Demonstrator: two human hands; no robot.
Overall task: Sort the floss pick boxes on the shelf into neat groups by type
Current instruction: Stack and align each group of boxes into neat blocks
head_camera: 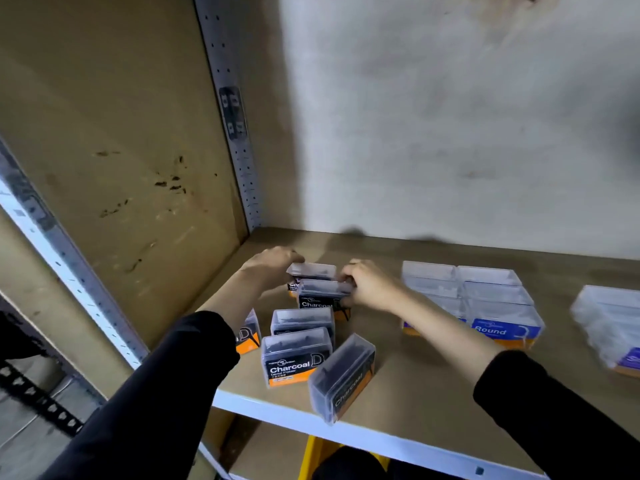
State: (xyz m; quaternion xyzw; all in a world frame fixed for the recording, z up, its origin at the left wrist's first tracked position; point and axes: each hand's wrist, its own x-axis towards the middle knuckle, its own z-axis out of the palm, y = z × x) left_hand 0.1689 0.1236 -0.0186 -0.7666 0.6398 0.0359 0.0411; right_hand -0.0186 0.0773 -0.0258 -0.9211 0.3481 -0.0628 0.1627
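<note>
Black Charcoal boxes (294, 355) cluster loosely at left; blue Round boxes (502, 327) sit in seemingly neat rows at right.

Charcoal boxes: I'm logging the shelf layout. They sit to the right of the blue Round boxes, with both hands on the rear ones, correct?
Not quite. The head view shows the Charcoal boxes to the left of the blue Round boxes, not the right. The left hand and right hand do hold the rear Charcoal boxes.

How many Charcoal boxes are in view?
6: rear box at left hand; second box in right hand; side box behind left forearm; middle box; front box; tilted box beside it. Others may be hidden.
</note>
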